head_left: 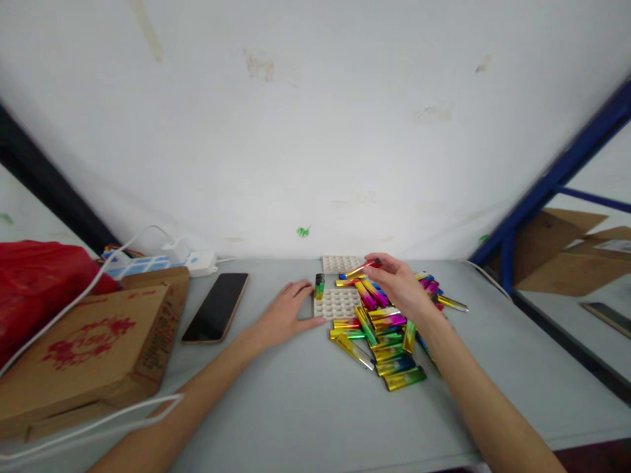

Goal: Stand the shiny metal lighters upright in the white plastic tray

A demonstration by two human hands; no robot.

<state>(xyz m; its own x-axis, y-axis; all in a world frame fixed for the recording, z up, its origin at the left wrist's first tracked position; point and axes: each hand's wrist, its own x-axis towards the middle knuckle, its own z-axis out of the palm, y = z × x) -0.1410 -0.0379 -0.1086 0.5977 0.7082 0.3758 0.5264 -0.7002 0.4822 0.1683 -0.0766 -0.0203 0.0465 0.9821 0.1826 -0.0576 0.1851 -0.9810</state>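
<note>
On grey tabletop point(296, 407): pinching red-gold lighter point(357, 270) in R hand point(396, 284), over far end of lighter pile point(390, 351), nr rear cell tray point(340, 263).
Resting L hand point(287, 313) wide, thumb spread, at L edge of front cell tray point(340, 306), w/ green-gold lighters point(320, 290) upright in far L corner. Further out to L: smartphone point(217, 309), then cardboard box point(106, 338) w/ red print.

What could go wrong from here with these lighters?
The right hand holds a gold-and-red lighter close to the loose pile of lighters, so a brush might scatter some. The upright green lighters stand at the edge of the front tray, right beside the left hand; a bump could tip them.
</note>
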